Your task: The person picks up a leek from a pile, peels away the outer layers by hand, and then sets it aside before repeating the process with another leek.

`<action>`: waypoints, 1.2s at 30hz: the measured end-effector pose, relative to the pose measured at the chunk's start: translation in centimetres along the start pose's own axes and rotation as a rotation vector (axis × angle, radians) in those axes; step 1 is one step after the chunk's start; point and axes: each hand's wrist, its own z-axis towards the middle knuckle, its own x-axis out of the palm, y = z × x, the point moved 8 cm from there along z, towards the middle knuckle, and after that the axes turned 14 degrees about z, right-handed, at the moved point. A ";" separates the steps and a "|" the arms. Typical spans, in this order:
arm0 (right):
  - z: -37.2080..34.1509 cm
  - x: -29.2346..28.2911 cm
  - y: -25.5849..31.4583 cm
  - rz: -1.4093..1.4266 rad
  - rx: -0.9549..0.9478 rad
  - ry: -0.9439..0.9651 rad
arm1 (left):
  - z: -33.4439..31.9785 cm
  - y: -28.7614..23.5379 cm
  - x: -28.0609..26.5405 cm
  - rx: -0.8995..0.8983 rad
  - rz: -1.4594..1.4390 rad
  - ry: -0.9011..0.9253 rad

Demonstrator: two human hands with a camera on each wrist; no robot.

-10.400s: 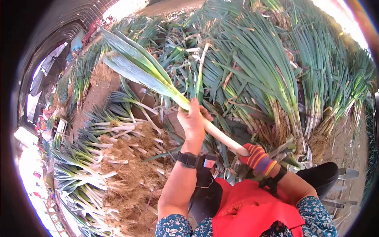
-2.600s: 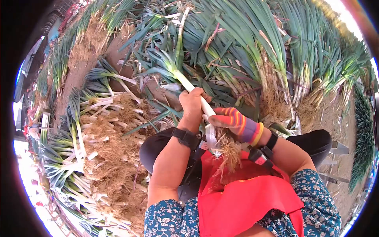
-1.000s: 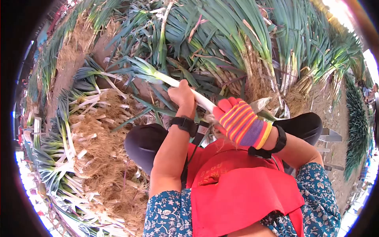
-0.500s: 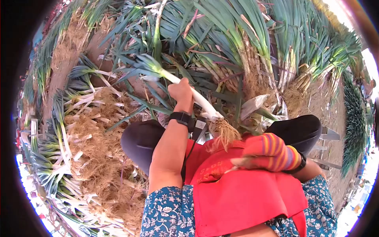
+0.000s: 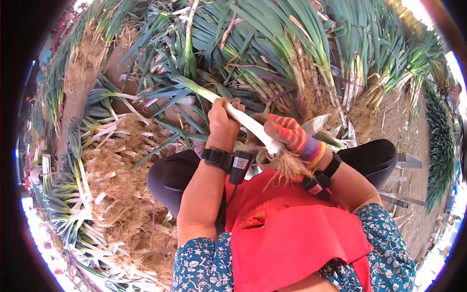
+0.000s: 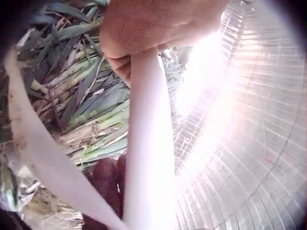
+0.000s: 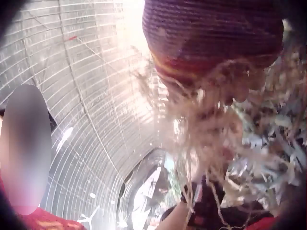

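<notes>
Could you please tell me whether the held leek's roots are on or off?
On: brown roots hang from the leek by the right hand.

There are two hands, one held leek, one apron, two patterned sleeves and uncountably many piled leeks

Smooth stalk, cloth apron (fairly matt)

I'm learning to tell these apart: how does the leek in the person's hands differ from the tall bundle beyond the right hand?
The held leek has a smooth white stalk; the tall bundle has brown, dry-looking stalks. The held leek is single, gripped aslant by the left hand; the tall bundle is many leeks massed together, their leaves spreading upward. Both have green tops and stringy brownish roots.
</notes>
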 end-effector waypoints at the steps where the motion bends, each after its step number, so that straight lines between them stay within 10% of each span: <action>1: -0.4 0.2 -1.1 0.056 0.140 -0.032 | -0.1 -0.2 0.0 -0.040 -0.060 0.024; 10: -3.3 0.1 0.5 -0.368 0.004 -0.083 | -0.4 -0.3 -1.4 -0.078 -0.114 0.019; 12: -6.8 6.1 4.8 -1.172 -0.781 0.361 | -1.0 -1.9 -1.0 0.006 -0.039 -0.006; 18: -8.0 2.9 4.5 -0.564 0.239 0.118 | -0.5 -1.8 -2.8 0.026 0.068 -0.131; 21: -7.9 -2.7 1.6 -1.807 -0.487 0.161 | -0.3 -1.1 -2.8 -0.009 0.071 -0.128; 22: -7.4 -1.2 2.3 -1.803 -0.489 0.164 | -0.5 -1.1 -2.4 0.001 0.062 -0.107; 24: -5.2 0.0 2.2 -0.559 0.100 -0.018 | -0.9 -1.0 -2.3 0.005 0.057 -0.086; 36: -2.6 3.9 -2.9 -0.067 0.382 0.025 | -0.9 -1.7 -2.9 -0.051 -0.047 0.098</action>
